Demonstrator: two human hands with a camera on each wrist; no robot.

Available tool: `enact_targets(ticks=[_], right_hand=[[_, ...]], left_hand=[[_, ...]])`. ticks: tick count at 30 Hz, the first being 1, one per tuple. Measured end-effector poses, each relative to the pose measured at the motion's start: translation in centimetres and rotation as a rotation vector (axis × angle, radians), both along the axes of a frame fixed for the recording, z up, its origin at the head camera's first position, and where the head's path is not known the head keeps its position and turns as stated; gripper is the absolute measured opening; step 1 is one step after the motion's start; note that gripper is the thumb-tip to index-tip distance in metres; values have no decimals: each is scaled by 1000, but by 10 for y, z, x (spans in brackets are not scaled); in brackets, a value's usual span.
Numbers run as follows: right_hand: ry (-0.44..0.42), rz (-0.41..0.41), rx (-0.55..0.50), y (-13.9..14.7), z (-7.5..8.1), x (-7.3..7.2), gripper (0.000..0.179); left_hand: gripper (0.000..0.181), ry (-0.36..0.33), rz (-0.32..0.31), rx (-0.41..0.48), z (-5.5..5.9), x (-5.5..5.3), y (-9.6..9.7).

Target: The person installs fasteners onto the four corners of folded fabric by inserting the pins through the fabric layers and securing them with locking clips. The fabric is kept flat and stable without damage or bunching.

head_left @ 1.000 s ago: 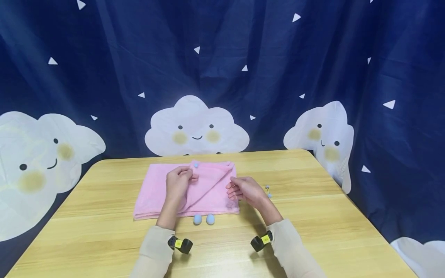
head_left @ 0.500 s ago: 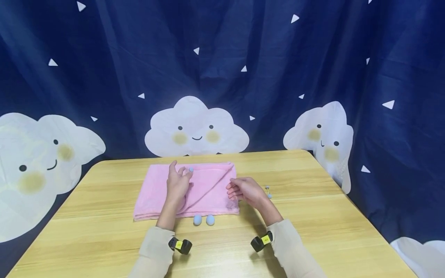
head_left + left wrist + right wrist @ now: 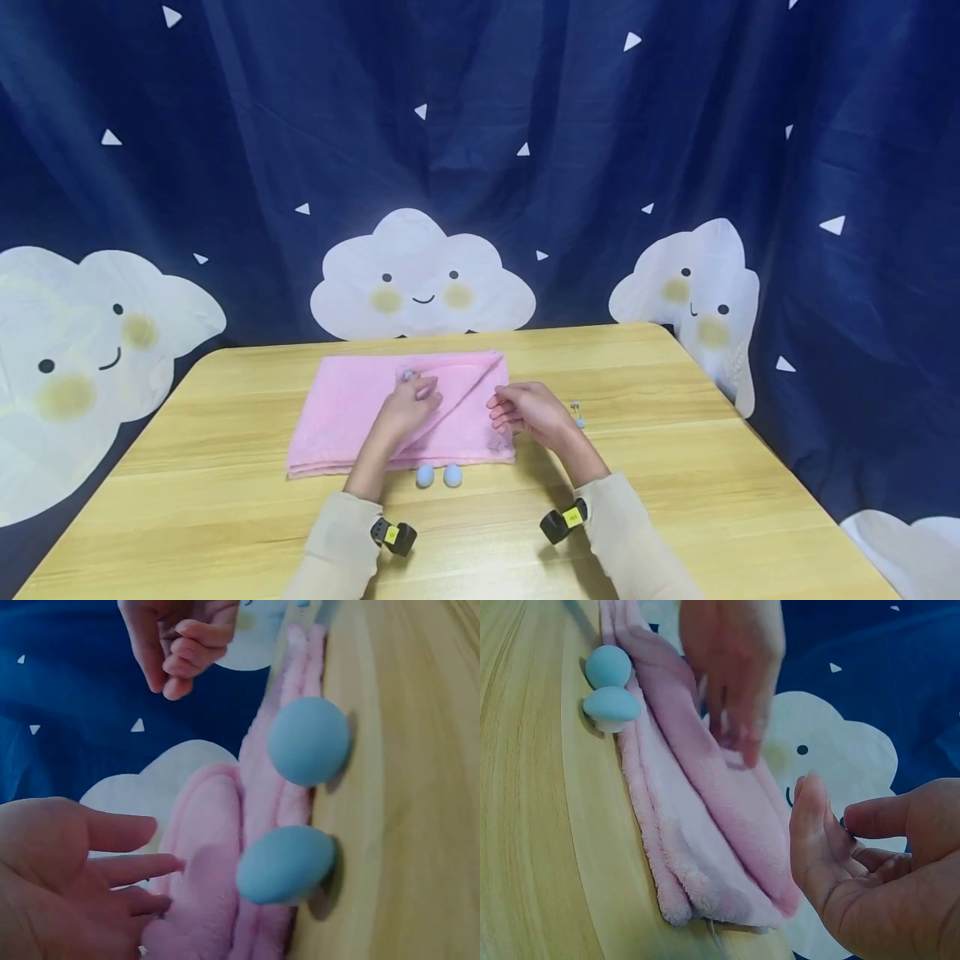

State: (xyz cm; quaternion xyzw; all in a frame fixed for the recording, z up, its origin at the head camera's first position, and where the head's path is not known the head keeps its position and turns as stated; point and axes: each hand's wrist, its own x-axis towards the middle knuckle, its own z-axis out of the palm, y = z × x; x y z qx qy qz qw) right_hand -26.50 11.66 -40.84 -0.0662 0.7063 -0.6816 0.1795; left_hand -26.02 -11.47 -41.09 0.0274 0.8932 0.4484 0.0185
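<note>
The pink cloth (image 3: 337, 408) lies flat and folded on the counter (image 3: 637, 517), a flap turned diagonally over it, which probably helps the layers stay together. A small blue piece (image 3: 408, 375) sits on the flap's far part, perhaps put there to fix that corner. Two blue knobs (image 3: 425, 476) stand just beside the near edge, likely to be within easy reach, while a small blue-ended piece (image 3: 577, 414) lies apart to the right.

The cloth is beneath both hands. The left hand (image 3: 408, 410) is over its middle, fingers spread and loose, just nearer than the blue piece; I cannot tell whether they touch. The right hand (image 3: 536, 412) hangs above its right edge, fingers loosely bent, pinching nothing visible.
</note>
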Motion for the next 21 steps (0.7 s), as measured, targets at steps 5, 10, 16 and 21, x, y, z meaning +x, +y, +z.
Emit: enact_targets(ticks=[5, 10, 16, 21], right_hand=[[-5, -8, -3, 0, 2, 1, 34], [-9, -34, -11, 3, 6, 1, 32], [7, -76, -18, 11, 12, -1, 32], [33, -92, -12, 18, 14, -2, 32]], left_hand=[[52, -52, -80, -94, -5, 1, -1], [54, -43, -70, -106, -5, 1, -1], [43, 32, -51, -62, 5, 5, 3], [32, 97, -83, 17, 17, 12, 17]])
